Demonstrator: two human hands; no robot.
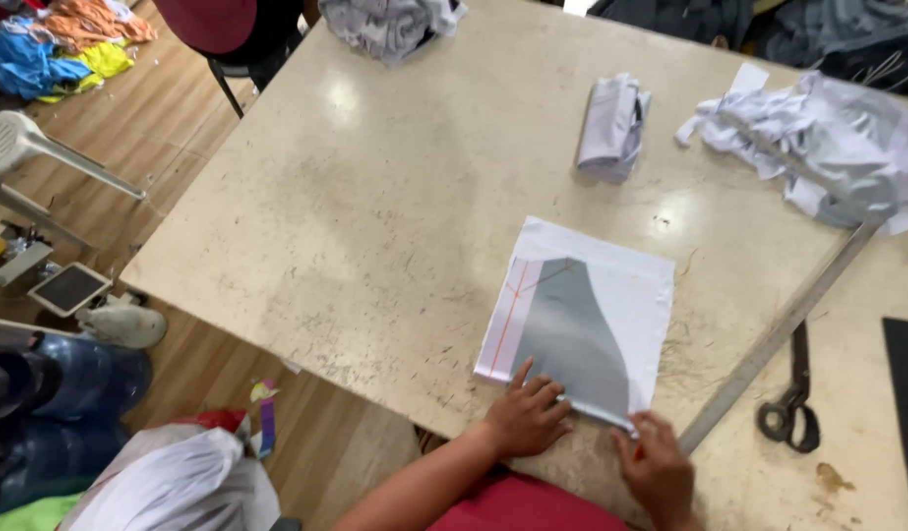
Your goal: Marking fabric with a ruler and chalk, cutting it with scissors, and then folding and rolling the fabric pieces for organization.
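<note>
Two hands at the near edge of a white fabric square (626, 295), itself lying near the front edge of the table (375, 226). Left hand (526, 415) spread flat, fingers open, pressing the near hem; right hand (659, 464) closed in a pinch on the near right corner, beside a grey curved pattern piece (572, 329) laid on top of the square. Likely risk: pattern piece sliding off its red marked lines if pulled from the corner while held down only at one side, leaving the layers skewed or creased. Further risk: square dragged off the table's front edge, so close to it. Just right of the square, a long metal ruler (779, 329) lying diagonally, and beyond it black shears (790, 408), both close enough to catch the cloth or a wrist. Behind the square, well apart, a folded pale bundle (611, 128); behind and right, a heap of white offcuts (818, 143).
</note>
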